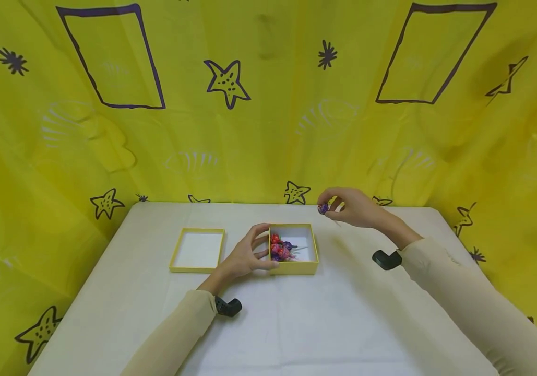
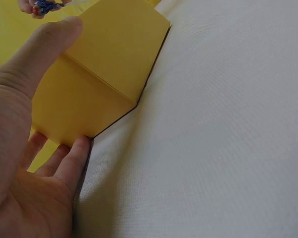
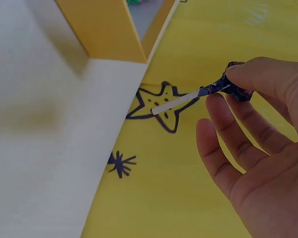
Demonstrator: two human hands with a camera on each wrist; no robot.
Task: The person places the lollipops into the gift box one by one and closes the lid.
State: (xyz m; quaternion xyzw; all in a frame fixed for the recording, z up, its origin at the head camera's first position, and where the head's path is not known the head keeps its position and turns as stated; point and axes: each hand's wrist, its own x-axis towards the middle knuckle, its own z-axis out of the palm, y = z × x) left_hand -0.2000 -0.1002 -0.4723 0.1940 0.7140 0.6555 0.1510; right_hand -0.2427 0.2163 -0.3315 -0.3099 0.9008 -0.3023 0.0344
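My right hand pinches a purple-wrapped lollipop by its head, above the table behind and to the right of a yellow box. In the right wrist view the white stick of the lollipop points away from the fingers. My left hand grips the left end of the box, its thumb at the front wall and the other fingers along the left side, as the left wrist view shows. Several red, pink and purple lollipops lie inside the box, toward its left, with white sticks pointing right.
A shallow yellow-rimmed lid with a white inside lies left of the box. Both rest on a white-covered table. A yellow curtain with drawn stars hangs behind the table. Each wrist wears a black camera.
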